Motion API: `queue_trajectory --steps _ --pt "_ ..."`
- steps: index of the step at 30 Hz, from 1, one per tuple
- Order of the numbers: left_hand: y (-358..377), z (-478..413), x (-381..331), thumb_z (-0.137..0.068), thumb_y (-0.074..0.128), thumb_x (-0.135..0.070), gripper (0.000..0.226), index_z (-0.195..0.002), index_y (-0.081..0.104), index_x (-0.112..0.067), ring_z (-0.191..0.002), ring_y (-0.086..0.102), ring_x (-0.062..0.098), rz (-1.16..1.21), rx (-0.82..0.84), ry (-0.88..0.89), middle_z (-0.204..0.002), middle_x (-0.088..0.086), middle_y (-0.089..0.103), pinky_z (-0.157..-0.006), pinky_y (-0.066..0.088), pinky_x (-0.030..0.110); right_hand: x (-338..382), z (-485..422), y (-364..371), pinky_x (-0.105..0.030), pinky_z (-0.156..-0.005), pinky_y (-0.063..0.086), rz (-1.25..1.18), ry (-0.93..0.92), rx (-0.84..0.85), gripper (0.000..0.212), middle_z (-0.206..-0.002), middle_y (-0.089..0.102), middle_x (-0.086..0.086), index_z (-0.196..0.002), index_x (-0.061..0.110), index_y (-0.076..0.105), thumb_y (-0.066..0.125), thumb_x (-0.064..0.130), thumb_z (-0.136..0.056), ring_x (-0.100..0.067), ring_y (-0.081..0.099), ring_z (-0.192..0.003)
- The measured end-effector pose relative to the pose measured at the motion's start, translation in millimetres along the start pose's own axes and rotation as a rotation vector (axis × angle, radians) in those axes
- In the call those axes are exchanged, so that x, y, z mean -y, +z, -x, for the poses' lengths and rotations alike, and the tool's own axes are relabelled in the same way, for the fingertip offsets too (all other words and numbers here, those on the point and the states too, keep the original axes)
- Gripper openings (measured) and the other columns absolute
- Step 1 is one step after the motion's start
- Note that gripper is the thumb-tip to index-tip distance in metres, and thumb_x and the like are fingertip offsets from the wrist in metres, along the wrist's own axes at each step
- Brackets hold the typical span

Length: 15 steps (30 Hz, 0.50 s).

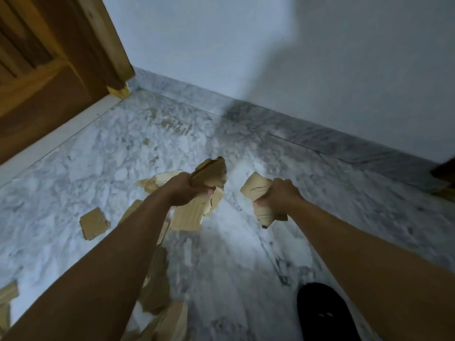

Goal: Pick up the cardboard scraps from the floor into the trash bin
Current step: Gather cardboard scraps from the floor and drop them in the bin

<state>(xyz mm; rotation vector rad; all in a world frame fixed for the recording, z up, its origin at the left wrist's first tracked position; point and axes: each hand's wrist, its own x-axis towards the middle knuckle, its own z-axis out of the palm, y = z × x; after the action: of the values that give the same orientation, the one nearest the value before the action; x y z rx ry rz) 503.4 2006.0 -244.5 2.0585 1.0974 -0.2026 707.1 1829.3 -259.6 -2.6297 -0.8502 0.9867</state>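
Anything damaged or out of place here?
Torn cardboard scraps litter the marble floor: a square piece beside the left forearm, more at the left edge. The left hand and right hand grip ragged pieces. The door frame's foot looks chipped.

scraps: tan, torn corrugated cardboard | bundle of scraps [211,177]: several stacked pieces, gripped in left hand [183,190], off the floor [246,267] | smaller scrap [256,189]: gripped in right hand [280,195], also lifted | square scrap [93,223]: flat on floor, left | loose scraps [157,291]: on floor, lower centre, partly hidden | edge scraps [8,291]: far left
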Motion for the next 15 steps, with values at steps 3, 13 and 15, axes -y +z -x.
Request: queue_trajectory --steps 3,13,15 --pt "12.3 -45.2 -11.3 -0.078 0.073 -0.055 0.050 -0.108 0.068 -0.015 -0.084 0.064 0.020 -0.059 0.030 -0.042 -0.092 0.005 0.069 -0.067 0.047 0.034 -5.7 -48.3 2.1 -0.046 -0.104 0.043 0.061 0.007 -0.017 0.091 -0.143 0.039 -0.014 -0.143 0.014 0.037 0.079 0.057 -0.075 -0.035 0.043 -0.131" --pt "80.4 -183.1 -0.1 -0.073 0.075 -0.057 0.070 -0.121 0.052 -0.012 -0.121 0.041 0.041 -0.370 -0.103 -0.181 -0.137 0.014 0.036 -0.099 0.042 0.053 -18.7 -172.5 53.8 -0.038 -0.079 0.047 0.095 -0.049 -0.010 0.074 -0.137 0.045 -0.011 -0.134 0.016 0.041 0.084 0.037 -0.077 -0.038 0.049 -0.121" --pt "85.8 -186.7 -1.6 -0.071 0.075 -0.061 0.076 -0.125 0.048 -0.016 -0.118 0.041 0.042 -0.366 -0.101 -0.197 -0.137 0.013 0.033 -0.097 0.042 0.052 -21.5 -178.6 51.7 -0.036 -0.078 0.047 0.084 -0.052 0.003 0.059 -0.128 0.056 -0.012 -0.127 0.015 0.047 0.080 0.031 -0.081 -0.035 0.058 -0.114"
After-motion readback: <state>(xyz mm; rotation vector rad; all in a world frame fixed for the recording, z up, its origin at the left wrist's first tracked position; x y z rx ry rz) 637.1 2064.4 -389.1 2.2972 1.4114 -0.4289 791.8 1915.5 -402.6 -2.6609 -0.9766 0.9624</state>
